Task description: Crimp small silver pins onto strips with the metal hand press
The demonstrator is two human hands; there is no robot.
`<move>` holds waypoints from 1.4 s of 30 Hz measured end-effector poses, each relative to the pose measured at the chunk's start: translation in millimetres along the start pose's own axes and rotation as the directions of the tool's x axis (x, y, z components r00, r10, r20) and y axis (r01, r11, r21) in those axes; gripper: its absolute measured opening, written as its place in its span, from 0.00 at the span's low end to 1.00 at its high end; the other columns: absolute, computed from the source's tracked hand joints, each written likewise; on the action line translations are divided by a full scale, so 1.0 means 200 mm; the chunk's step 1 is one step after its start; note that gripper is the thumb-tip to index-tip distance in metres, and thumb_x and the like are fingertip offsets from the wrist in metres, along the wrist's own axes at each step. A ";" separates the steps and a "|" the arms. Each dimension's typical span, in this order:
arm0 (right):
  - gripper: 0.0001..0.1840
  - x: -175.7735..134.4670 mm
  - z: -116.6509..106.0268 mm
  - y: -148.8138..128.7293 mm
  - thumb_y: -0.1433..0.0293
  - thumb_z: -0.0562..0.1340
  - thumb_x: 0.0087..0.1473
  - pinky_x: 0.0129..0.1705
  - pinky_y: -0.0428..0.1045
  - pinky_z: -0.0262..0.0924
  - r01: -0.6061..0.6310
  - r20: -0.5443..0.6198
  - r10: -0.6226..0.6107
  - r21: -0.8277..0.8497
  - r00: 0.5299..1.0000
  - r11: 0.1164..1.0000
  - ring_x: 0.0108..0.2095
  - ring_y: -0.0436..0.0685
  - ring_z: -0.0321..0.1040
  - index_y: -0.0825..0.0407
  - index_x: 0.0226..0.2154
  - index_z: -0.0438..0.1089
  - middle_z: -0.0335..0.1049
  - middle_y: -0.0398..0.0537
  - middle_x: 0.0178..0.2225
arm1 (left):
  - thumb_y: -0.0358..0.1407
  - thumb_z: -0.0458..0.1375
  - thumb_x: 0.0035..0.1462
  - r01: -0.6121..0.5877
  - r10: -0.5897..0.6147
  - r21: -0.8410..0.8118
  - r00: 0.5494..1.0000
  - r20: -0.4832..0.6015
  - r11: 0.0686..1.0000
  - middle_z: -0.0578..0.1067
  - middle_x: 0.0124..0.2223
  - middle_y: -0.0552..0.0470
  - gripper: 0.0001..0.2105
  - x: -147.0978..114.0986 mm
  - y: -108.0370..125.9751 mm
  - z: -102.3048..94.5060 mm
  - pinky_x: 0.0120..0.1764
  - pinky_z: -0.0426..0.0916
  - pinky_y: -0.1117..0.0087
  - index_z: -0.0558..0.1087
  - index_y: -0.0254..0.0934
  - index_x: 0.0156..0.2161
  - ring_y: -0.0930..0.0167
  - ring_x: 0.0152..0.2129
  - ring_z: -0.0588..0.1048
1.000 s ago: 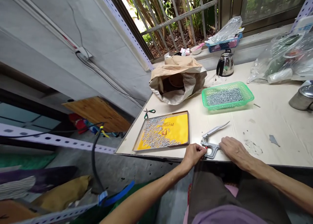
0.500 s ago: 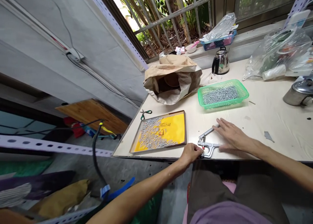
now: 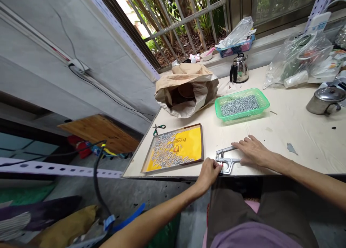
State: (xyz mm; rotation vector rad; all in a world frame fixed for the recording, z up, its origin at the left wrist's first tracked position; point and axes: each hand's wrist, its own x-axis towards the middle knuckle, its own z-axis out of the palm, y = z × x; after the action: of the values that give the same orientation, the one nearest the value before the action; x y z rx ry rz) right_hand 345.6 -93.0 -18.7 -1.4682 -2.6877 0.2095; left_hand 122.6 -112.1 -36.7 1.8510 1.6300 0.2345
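Metal snap-fastener pliers (image 3: 227,161) lie at the table's front edge, with a coil spring and a red part at their jaws. My right hand (image 3: 252,151) is around the two handles, its fingers over the upper one. At the jaw end, my left hand (image 3: 208,172) is closed in a pinch, and the small thing between its fingertips is too hidden to name. Left of the pliers, a shallow tray (image 3: 202,143) with a yellow printed base holds many small silvery metal pieces (image 3: 164,152). Behind the pliers, a green plastic basket (image 3: 244,117) holds more small metal pieces (image 3: 240,104).
Scissors (image 3: 158,129) with dark green handles lie beyond the tray's left corner. A crumpled brown paper bag (image 3: 186,87) stands behind it. Farther back are a steel kettle (image 3: 240,68) and clear plastic bags (image 3: 300,60). A lidded metal pot (image 3: 325,101) is at the right.
My right hand has pressed the upper handle down, so the pliers' handles are closer together. My left hand stays at the jaws. The whole view has shifted slightly.
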 end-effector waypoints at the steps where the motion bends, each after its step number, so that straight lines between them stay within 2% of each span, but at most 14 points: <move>1: 0.30 0.00 0.02 -0.01 0.65 0.70 0.43 0.51 0.60 0.51 0.001 -0.019 -0.002 -0.005 1.000 1.000 0.42 0.63 0.66 0.54 0.49 0.65 0.73 0.52 0.38 | 0.33 0.54 0.54 -0.117 0.121 0.055 0.990 -0.069 0.992 0.69 0.30 0.52 0.06 -0.01 0.01 0.01 0.33 0.64 0.71 0.69 0.34 0.28 0.70 0.29 0.69; 3: 0.26 -0.01 0.06 -0.01 0.67 0.69 0.45 0.53 0.60 0.49 0.010 -0.061 -0.011 -0.018 0.998 1.000 0.41 0.62 0.66 0.53 0.48 0.66 0.73 0.51 0.37 | 0.32 0.55 0.56 -0.342 0.365 0.168 0.921 -0.135 0.925 0.70 0.41 0.47 0.06 0.00 0.05 0.04 0.41 0.66 0.65 0.69 0.35 0.39 0.67 0.39 0.69; 5: 0.27 -0.02 0.09 -0.01 0.68 0.68 0.46 0.54 0.60 0.48 0.015 -0.093 -0.017 -0.018 0.996 1.000 0.42 0.61 0.66 0.53 0.50 0.64 0.72 0.51 0.37 | 0.33 0.58 0.54 -0.499 0.534 0.258 0.842 -0.081 0.827 0.68 0.49 0.43 0.14 0.05 0.10 0.07 0.46 0.65 0.60 0.66 0.36 0.46 0.63 0.45 0.67; 7: 0.33 -0.05 0.11 0.01 0.66 0.68 0.46 0.53 0.60 0.51 0.019 -0.105 -0.018 0.006 0.994 1.000 0.43 0.62 0.65 0.55 0.53 0.60 0.72 0.52 0.39 | 0.36 0.62 0.52 -0.592 0.617 0.305 0.787 0.019 0.746 0.66 0.53 0.40 0.22 0.13 0.14 0.08 0.49 0.64 0.57 0.63 0.35 0.51 0.60 0.48 0.66; 10: 0.41 -0.09 0.10 0.06 0.63 0.70 0.42 0.49 0.59 0.56 0.009 -0.102 -0.003 0.057 0.995 0.998 0.45 0.65 0.64 0.57 0.56 0.56 0.68 0.57 0.45 | 0.40 0.65 0.49 -0.658 0.646 0.321 0.746 0.159 0.681 0.68 0.50 0.40 0.30 0.23 0.16 0.09 0.48 0.65 0.57 0.60 0.33 0.54 0.59 0.46 0.67; 15: 0.32 -0.12 0.07 0.09 0.64 0.71 0.41 0.40 0.55 0.62 -0.060 -0.014 0.061 0.076 0.998 0.995 0.43 0.63 0.63 0.58 0.48 0.64 0.66 0.57 0.42 | 0.47 0.66 0.46 -0.675 0.645 0.343 0.733 0.215 0.653 0.69 0.48 0.40 0.37 0.30 0.19 0.08 0.45 0.66 0.56 0.58 0.33 0.57 0.58 0.43 0.67; 19: 0.19 -0.09 0.04 0.07 0.70 0.69 0.44 0.39 0.53 0.61 -0.098 0.033 0.096 0.075 0.995 0.992 0.41 0.61 0.63 0.57 0.39 0.68 0.65 0.53 0.37 | 0.43 0.64 0.50 -0.714 0.662 0.289 0.700 0.269 0.637 0.70 0.43 0.45 0.24 0.32 0.24 0.09 0.44 0.65 0.60 0.66 0.35 0.49 0.61 0.41 0.67; 22: 0.14 -0.09 0.03 0.05 0.73 0.68 0.45 0.39 0.51 0.60 -0.110 0.030 0.108 0.094 0.994 0.989 0.39 0.59 0.63 0.56 0.37 0.69 0.66 0.51 0.35 | 0.42 0.61 0.54 -0.710 0.659 0.251 0.704 0.265 0.658 0.70 0.39 0.47 0.14 0.31 0.26 0.10 0.43 0.65 0.62 0.69 0.35 0.43 0.63 0.40 0.66; 26: 0.01 -0.11 0.05 0.04 0.75 0.62 0.54 0.38 0.49 0.60 -0.074 0.016 0.072 0.149 0.997 0.986 0.36 0.56 0.64 0.55 0.32 0.69 0.66 0.49 0.32 | 0.40 0.55 0.60 -0.694 0.655 0.237 0.720 0.228 0.680 0.70 0.35 0.48 0.10 0.28 0.24 0.13 0.40 0.64 0.65 0.71 0.34 0.37 0.66 0.37 0.66; 31: 0.09 -0.13 0.09 0.06 0.73 0.54 0.60 0.37 0.49 0.60 -0.031 -0.042 0.042 0.231 0.998 0.972 0.35 0.55 0.64 0.54 0.30 0.68 0.66 0.49 0.31 | 0.41 0.50 0.63 -0.659 0.634 0.230 0.752 0.179 0.716 0.70 0.31 0.49 0.14 0.27 0.24 0.16 0.39 0.65 0.66 0.72 0.34 0.33 0.67 0.34 0.67; 34: 0.05 -0.14 0.10 0.10 0.71 0.58 0.57 0.39 0.51 0.61 -0.007 -0.084 0.029 0.248 0.996 0.969 0.38 0.57 0.63 0.54 0.37 0.68 0.66 0.50 0.35 | 0.41 0.52 0.62 -0.652 0.637 0.242 0.757 0.145 0.719 0.72 0.37 0.47 0.11 0.25 0.23 0.17 0.42 0.67 0.63 0.71 0.35 0.41 0.65 0.38 0.69; 35: 0.10 -0.15 0.09 0.12 0.69 0.60 0.55 0.40 0.52 0.61 0.010 -0.098 0.016 0.256 0.995 0.967 0.40 0.58 0.63 0.55 0.42 0.68 0.66 0.51 0.37 | 0.40 0.52 0.62 -0.651 0.647 0.244 0.755 0.110 0.719 0.73 0.41 0.45 0.12 0.23 0.22 0.18 0.45 0.67 0.61 0.69 0.36 0.44 0.64 0.42 0.69; 39: 0.29 -0.15 0.05 0.21 0.56 0.64 0.50 0.42 0.56 0.61 0.068 -0.089 -0.047 0.249 0.995 0.966 0.42 0.62 0.62 0.56 0.50 0.64 0.65 0.56 0.42 | 0.37 0.50 0.63 -0.664 0.698 0.252 0.711 -0.078 0.704 0.66 0.57 0.37 0.15 0.11 0.19 0.27 0.55 0.62 0.52 0.63 0.35 0.53 0.59 0.56 0.63; 42: 0.23 -0.11 0.03 0.23 0.58 0.59 0.56 0.41 0.55 0.60 0.066 -0.062 -0.054 0.197 0.997 0.978 0.39 0.60 0.63 0.56 0.49 0.66 0.67 0.55 0.39 | 0.34 0.48 0.64 -0.695 0.730 0.236 0.672 -0.123 0.679 0.64 0.59 0.37 0.15 0.02 0.18 0.34 0.56 0.62 0.53 0.62 0.35 0.55 0.59 0.58 0.62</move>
State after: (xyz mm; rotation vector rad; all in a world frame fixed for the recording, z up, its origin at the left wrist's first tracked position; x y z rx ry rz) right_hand 394.4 -87.3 -30.7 -1.3142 -2.5761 0.4132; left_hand 188.6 -133.1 -69.2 2.6182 0.9590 0.6643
